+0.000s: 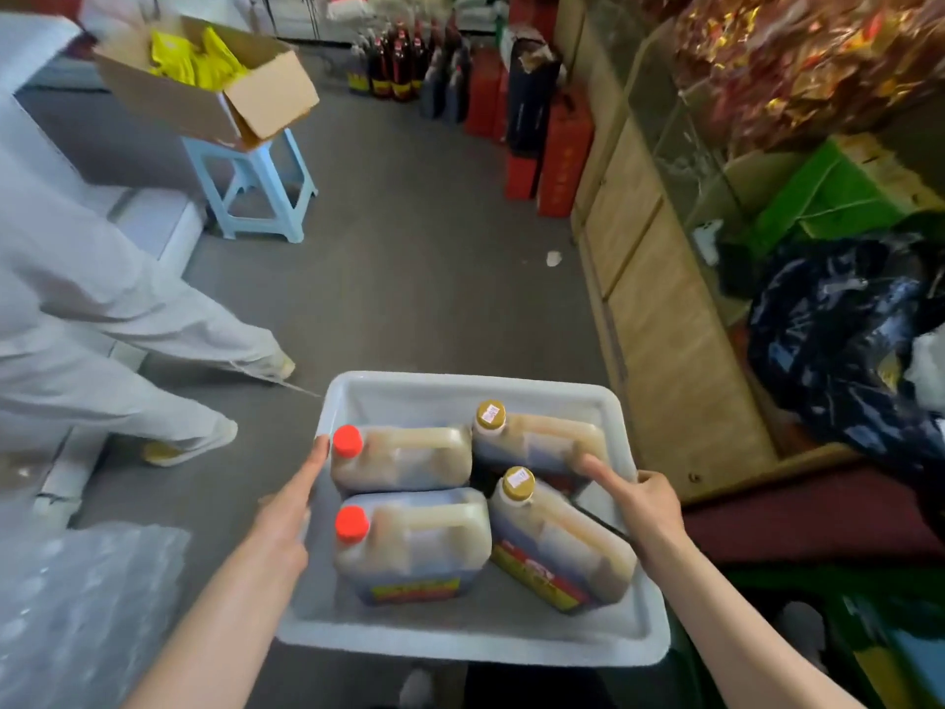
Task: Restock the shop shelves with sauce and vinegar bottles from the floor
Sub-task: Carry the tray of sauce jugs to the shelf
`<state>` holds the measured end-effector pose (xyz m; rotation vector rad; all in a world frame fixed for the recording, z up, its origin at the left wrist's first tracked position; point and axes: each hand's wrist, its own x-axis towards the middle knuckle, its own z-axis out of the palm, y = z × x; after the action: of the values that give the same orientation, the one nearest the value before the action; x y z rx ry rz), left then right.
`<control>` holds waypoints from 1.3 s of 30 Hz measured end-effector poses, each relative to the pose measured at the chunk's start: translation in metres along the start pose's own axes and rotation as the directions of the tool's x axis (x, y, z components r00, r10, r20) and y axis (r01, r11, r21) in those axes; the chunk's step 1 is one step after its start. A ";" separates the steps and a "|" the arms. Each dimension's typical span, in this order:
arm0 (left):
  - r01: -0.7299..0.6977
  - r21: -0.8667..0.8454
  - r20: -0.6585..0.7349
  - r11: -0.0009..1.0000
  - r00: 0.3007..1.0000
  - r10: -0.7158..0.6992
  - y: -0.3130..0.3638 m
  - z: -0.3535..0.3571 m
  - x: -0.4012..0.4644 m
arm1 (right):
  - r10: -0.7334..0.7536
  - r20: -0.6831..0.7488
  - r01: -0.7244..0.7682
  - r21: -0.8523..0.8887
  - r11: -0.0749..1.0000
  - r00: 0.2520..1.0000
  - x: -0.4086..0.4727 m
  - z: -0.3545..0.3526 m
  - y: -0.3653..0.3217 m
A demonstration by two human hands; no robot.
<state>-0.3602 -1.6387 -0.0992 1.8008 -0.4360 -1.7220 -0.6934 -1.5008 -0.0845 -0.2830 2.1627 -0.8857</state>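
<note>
At the sides of a pale grey tray point(463, 644), carried at about waist height over the shop floor point(409, 237), two bare hands hold the load. The left hand point(286, 519) lies along the tray's left rim with its forefinger stretched forward beside a red cap; whether its other fingers hook under the rim cannot be told. The right hand point(647, 509) clasps the tray's right rim with curled fingers, its forefinger pointing inward and touching the nearest jug.

Inside the tray four large sauce jugs point(409, 545) lie on their sides, packed against one another: two with red caps toward the tray's left, two with gold caps toward its right.

Left of the tray another person in white clothing point(102, 319) steps across the floor. Far beyond the tray stand dark bottles point(394, 69) and red boxes point(560, 156). Right of the tray runs a wooden-fronted glass worktop point(659, 278).

The step in hand appears to be carrying a batch to the shelves. No shelf is in view, so the next move probably calls for walking on while keeping the tray level, passing the other person without collision.
</note>
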 end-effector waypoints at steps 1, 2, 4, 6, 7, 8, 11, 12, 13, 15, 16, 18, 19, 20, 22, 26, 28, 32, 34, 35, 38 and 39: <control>-0.018 -0.005 0.008 1.000 1.000 0.018 0.016 0.014 0.016 | -0.011 -0.002 0.011 -0.012 1.000 1.000 0.022 0.007 -0.024; -0.010 -0.004 0.006 1.000 1.000 0.010 0.034 0.029 0.031 | -0.029 0.004 0.029 -0.032 0.999 1.000 0.044 0.014 -0.047; 0.039 -0.025 0.048 0.999 0.998 -0.038 0.068 0.056 0.069 | -0.043 0.019 0.044 -0.048 0.998 0.999 0.096 0.027 -0.088; 0.064 -0.043 0.037 0.997 0.997 -0.063 0.095 0.077 0.121 | -0.045 0.034 0.047 -0.071 0.996 0.998 0.146 0.037 -0.133; 0.031 -0.075 0.017 0.997 0.999 -0.030 0.102 0.086 0.152 | -0.049 0.051 0.054 -0.090 0.995 0.997 0.168 0.042 -0.157; 0.035 -0.100 0.032 0.994 0.999 -0.032 0.117 0.101 0.168 | -0.044 0.060 0.049 -0.091 0.995 0.997 0.189 0.044 -0.179; 0.015 -0.095 0.048 0.995 0.999 -0.011 0.195 0.176 0.167 | -0.056 0.064 0.064 -0.133 0.989 0.996 0.256 0.056 -0.249; -0.006 -0.120 0.032 0.993 0.999 0.010 0.214 0.196 0.173 | -0.061 0.061 0.069 -0.141 0.988 0.996 0.273 0.059 -0.274; -0.006 -0.134 0.038 0.991 0.999 0.011 0.234 0.214 0.184 | -0.056 0.067 0.065 -0.141 0.988 0.996 0.293 0.063 -0.296; 0.022 -0.126 0.027 0.992 0.999 -0.019 0.271 0.243 0.214 | -0.078 0.061 0.086 -0.150 0.985 0.995 0.328 0.069 -0.343; 0.027 -0.108 0.005 0.994 1.000 -0.026 0.291 0.258 0.236 | -0.089 0.056 0.097 -0.154 0.983 0.994 0.348 0.075 -0.368; 0.027 -0.061 0.014 0.998 1.000 -0.026 0.317 0.279 0.273 | -0.109 0.050 0.115 -0.152 0.982 0.993 0.378 0.082 -0.405; 0.034 -0.052 0.008 0.998 0.999 -0.034 0.336 0.294 0.297 | -0.110 0.054 0.117 -0.155 0.981 0.992 0.398 0.089 -0.429; 0.037 -0.069 -0.026 0.997 0.999 -0.039 0.354 0.309 0.320 | -0.109 0.056 0.116 -0.158 0.981 0.992 0.417 0.097 -0.451; 0.044 -0.093 -0.054 0.995 0.997 -0.049 0.399 0.343 0.356 | -0.112 0.045 0.117 -0.150 0.982 0.993 0.453 0.113 -0.494; 0.040 -0.025 -0.034 0.999 0.999 -0.041 0.499 0.414 0.422 | -0.109 -0.006 0.107 -0.147 0.983 0.994 0.532 0.147 -0.586; 0.042 -0.004 -0.008 0.999 0.999 -0.042 0.547 0.449 0.448 | -0.110 -0.010 0.108 -0.157 0.982 0.994 0.572 0.160 -0.633; 0.026 -0.012 0.004 1.000 1.000 -0.026 0.641 0.512 0.496 | -0.101 -0.010 0.098 -0.152 0.983 0.995 0.647 0.189 -0.725; 0.028 -0.032 -0.021 0.999 0.999 -0.029 0.683 0.540 0.527 | -0.097 -0.011 0.094 -0.162 0.982 0.995 0.685 0.207 -0.772; 0.032 -0.053 -0.022 0.998 0.999 -0.033 0.703 0.552 0.547 | -0.101 -0.005 0.099 -0.163 0.982 0.995 0.705 0.216 -0.795; 0.040 -0.099 -0.060 0.994 0.997 -0.046 0.756 0.590 0.602 | -0.136 0.038 0.140 -0.176 0.974 0.990 0.772 0.249 -0.865; 0.026 -0.117 -0.083 0.993 0.996 -0.036 0.773 0.601 0.622 | -0.146 0.067 0.155 -0.178 0.972 0.987 0.794 0.261 -0.890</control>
<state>-0.7556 -2.7293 -0.0897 1.7978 -0.2682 -1.6494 -1.1138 -2.6470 -0.0612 -0.5625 2.1980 -0.7532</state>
